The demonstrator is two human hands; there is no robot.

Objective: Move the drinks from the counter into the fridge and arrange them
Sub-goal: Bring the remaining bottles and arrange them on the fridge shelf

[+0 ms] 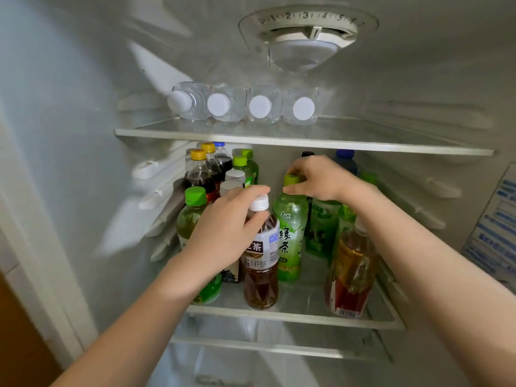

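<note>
Both my hands reach into the open fridge at its middle glass shelf [301, 317]. My left hand [226, 227] grips the neck of a brown tea bottle with a white cap [261, 272], which stands upright near the shelf's front. My right hand [315, 177] pinches the green cap of a green tea bottle [290, 241] just behind and to the right of it. More bottles stand around them: a green-capped one [192, 216] at the left, dark cola bottles with yellow caps [199, 174] behind, and an amber bottle [351, 275] at the front right under my right forearm.
Several clear water bottles [240, 104] lie on their sides on the top shelf [307, 141], white caps facing out. A thermostat dial [307, 32] sits on the back wall above. A lower shelf [279, 350] shows below. The fridge's left wall and a door frame are at the left.
</note>
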